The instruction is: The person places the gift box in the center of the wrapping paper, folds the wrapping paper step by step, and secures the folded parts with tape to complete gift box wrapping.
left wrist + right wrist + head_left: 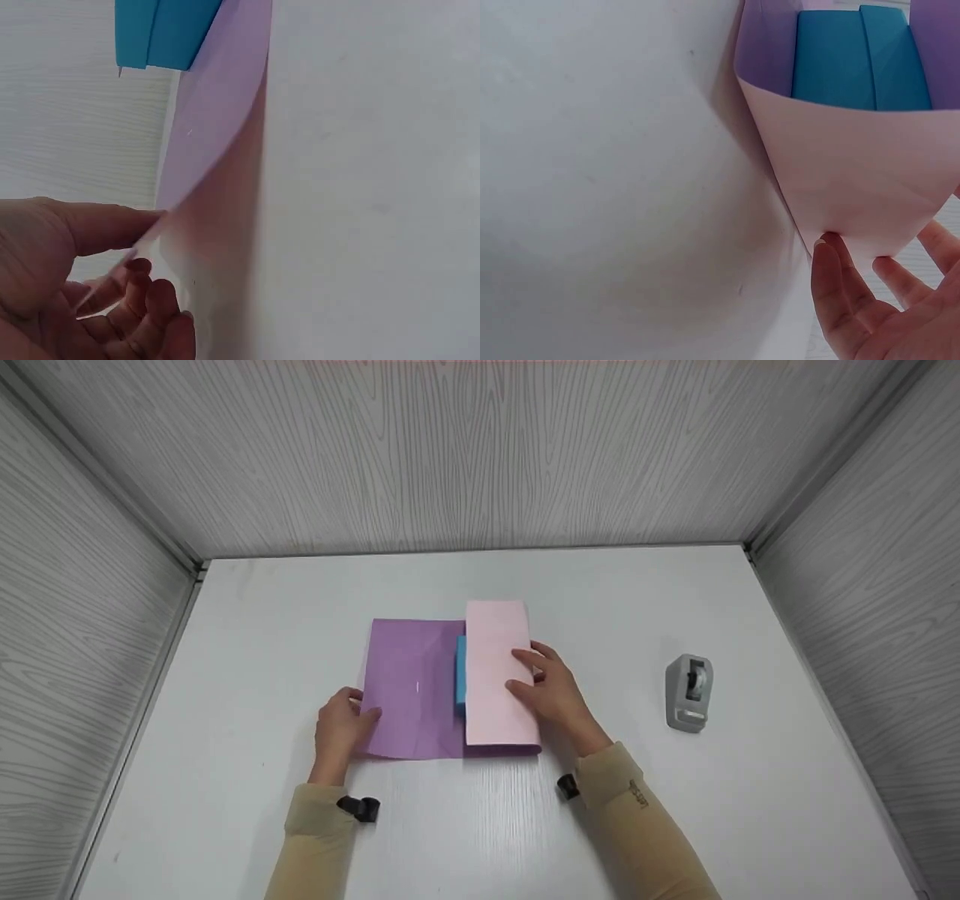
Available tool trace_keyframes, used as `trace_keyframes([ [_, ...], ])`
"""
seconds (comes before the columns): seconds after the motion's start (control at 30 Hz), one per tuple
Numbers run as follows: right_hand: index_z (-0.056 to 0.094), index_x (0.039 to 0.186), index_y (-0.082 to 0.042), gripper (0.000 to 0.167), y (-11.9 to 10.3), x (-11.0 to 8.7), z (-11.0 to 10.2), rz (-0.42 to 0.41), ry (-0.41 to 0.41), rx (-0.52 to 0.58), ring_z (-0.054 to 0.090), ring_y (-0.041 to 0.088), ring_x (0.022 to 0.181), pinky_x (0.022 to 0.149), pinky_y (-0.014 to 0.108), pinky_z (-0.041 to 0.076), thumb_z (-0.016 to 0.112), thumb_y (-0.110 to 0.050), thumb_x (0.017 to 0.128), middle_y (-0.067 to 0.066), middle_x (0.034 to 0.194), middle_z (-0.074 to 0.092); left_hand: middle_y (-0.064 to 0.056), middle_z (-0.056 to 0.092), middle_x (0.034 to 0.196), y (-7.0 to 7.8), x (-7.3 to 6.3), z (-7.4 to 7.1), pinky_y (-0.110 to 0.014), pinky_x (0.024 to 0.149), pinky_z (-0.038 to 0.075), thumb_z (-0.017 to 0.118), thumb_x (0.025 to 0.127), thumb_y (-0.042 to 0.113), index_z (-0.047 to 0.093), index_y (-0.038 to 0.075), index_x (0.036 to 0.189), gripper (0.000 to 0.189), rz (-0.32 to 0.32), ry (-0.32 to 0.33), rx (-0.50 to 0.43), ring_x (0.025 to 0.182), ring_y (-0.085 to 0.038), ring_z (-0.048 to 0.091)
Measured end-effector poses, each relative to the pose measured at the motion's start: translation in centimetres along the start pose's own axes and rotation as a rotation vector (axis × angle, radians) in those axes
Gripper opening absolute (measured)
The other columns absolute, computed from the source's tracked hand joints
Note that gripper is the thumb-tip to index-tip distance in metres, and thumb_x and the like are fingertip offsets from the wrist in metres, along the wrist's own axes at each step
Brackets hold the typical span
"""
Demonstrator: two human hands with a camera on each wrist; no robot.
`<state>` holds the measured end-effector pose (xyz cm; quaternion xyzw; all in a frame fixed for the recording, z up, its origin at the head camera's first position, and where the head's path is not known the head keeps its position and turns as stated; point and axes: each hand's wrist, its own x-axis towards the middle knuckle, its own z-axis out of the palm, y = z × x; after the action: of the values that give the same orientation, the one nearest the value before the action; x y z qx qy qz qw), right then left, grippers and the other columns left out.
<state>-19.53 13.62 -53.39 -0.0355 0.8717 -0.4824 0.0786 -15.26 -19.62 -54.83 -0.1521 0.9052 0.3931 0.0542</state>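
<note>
A sheet of paper (412,690), purple on one face and pale pink on the other, lies under a blue box (461,675). Its right part is folded over the box, pink face up, as a flap (495,675) that hides most of the box. At the left edge of the sheet, my left hand (343,727) pinches the paper, thumb on top and fingers below; the left wrist view shows that edge lifted and curved. My right hand (555,694) presses the pink flap near its right edge with its fingertips. The right wrist view shows the box (840,60) inside the curved paper.
A grey tape dispenser (688,694) stands on the white table (630,607) to the right of the paper. Wood-grain panels (465,457) enclose the table at the back and both sides. Black wrist cameras are strapped at both sleeves.
</note>
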Motion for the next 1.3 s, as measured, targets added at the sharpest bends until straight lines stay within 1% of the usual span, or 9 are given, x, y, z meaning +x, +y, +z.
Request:
trace_keyframes([
  [0.07, 0.056, 0.140, -0.020, 0.054, 0.0, 0.0, 0.0, -0.004, 0.005, 0.007, 0.058, 0.025, 0.104, 0.082, 0.038, 0.052, 0.074, -0.023, 0.089, -0.002, 0.155, 0.032, -0.021, 0.064, 0.100, 0.0, 0.2, -0.2, -0.044, 0.074, 0.049, 0.064, 0.090, 0.018, 0.059, -0.005, 0.118, 0.037, 0.028, 0.032, -0.060, 0.085, -0.031, 0.061],
  [0.13, 0.057, 0.140, -0.020, 0.054, 0.0, 0.0, 0.0, -0.011, 0.006, 0.016, 0.058, 0.025, 0.103, 0.082, 0.038, 0.052, 0.074, -0.023, 0.089, -0.001, 0.155, 0.033, -0.019, 0.065, 0.097, 0.0, 0.3, -0.4, -0.041, 0.072, 0.049, 0.062, 0.092, 0.019, 0.061, -0.005, 0.115, 0.034, 0.046, 0.048, -0.110, 0.083, -0.029, 0.061],
  [0.33, 0.057, 0.140, -0.021, 0.054, 0.0, -0.1, 0.0, -0.008, 0.004, 0.020, 0.058, 0.025, 0.104, 0.083, 0.039, 0.052, 0.074, -0.024, 0.089, -0.001, 0.155, 0.033, -0.018, 0.067, 0.101, 0.5, 0.5, -0.9, -0.037, 0.076, 0.049, 0.059, 0.095, 0.021, 0.065, -0.003, 0.110, 0.028, 0.033, 0.063, -0.230, 0.091, -0.028, 0.062],
  [0.5, 0.057, 0.140, -0.021, 0.054, 0.0, -0.1, 0.0, -0.001, 0.006, 0.021, 0.057, 0.026, 0.105, 0.084, 0.039, 0.052, 0.074, -0.024, 0.089, -0.001, 0.155, 0.033, -0.017, 0.067, 0.103, 1.3, 0.1, -1.2, -0.034, 0.076, 0.047, 0.058, 0.097, 0.020, 0.066, -0.002, 0.108, 0.026, 0.049, 0.086, -0.296, 0.092, -0.027, 0.060],
  [0.77, 0.057, 0.139, -0.021, 0.053, 0.1, -0.1, 0.1, -0.008, 0.013, 0.022, 0.058, 0.025, 0.103, 0.083, 0.038, 0.052, 0.074, -0.023, 0.089, -0.001, 0.154, 0.034, -0.013, 0.064, 0.095, 3.3, -0.9, -1.6, -0.026, 0.056, 0.053, 0.059, 0.098, 0.020, 0.065, 0.000, 0.106, 0.023, 0.068, 0.065, -0.396, 0.071, -0.019, 0.057],
  [0.83, 0.058, 0.139, -0.021, 0.053, 0.1, 0.0, 0.1, -0.006, 0.013, 0.024, 0.058, 0.025, 0.103, 0.083, 0.038, 0.052, 0.074, -0.023, 0.089, -0.001, 0.154, 0.034, -0.013, 0.064, 0.092, 3.8, -1.0, -1.5, -0.025, 0.056, 0.052, 0.060, 0.097, 0.018, 0.066, -0.001, 0.103, 0.021, 0.089, 0.070, -0.397, 0.069, -0.017, 0.057],
  [1.03, 0.058, 0.139, -0.021, 0.053, 0.0, -0.1, 0.0, -0.004, 0.010, 0.025, 0.057, 0.025, 0.103, 0.082, 0.038, 0.052, 0.074, -0.024, 0.088, -0.002, 0.154, 0.033, -0.011, 0.066, 0.088, 5.6, -1.5, -1.3, -0.027, 0.064, 0.046, 0.063, 0.095, 0.014, 0.068, -0.002, 0.096, 0.017, 0.173, 0.106, -0.359, 0.077, -0.018, 0.057],
  [1.17, 0.058, 0.139, -0.021, 0.053, 0.0, 0.0, 0.0, 0.000, 0.012, 0.024, 0.057, 0.024, 0.103, 0.080, 0.037, 0.053, 0.074, -0.024, 0.088, -0.002, 0.154, 0.033, -0.010, 0.066, 0.083, 7.0, -1.9, -1.0, -0.027, 0.062, 0.046, 0.063, 0.094, 0.013, 0.069, -0.002, 0.095, 0.016, 0.205, 0.096, -0.372, 0.073, -0.019, 0.057],
  [1.3, 0.057, 0.139, -0.021, 0.053, 0.0, -0.1, 0.1, 0.006, 0.011, 0.024, 0.057, 0.025, 0.104, 0.080, 0.038, 0.053, 0.074, -0.024, 0.089, -0.001, 0.155, 0.033, -0.009, 0.065, 0.078, 8.3, -2.2, -0.5, -0.026, 0.058, 0.043, 0.064, 0.093, 0.012, 0.069, -0.001, 0.094, 0.015, 0.214, 0.077, -0.424, 0.066, -0.017, 0.054],
])
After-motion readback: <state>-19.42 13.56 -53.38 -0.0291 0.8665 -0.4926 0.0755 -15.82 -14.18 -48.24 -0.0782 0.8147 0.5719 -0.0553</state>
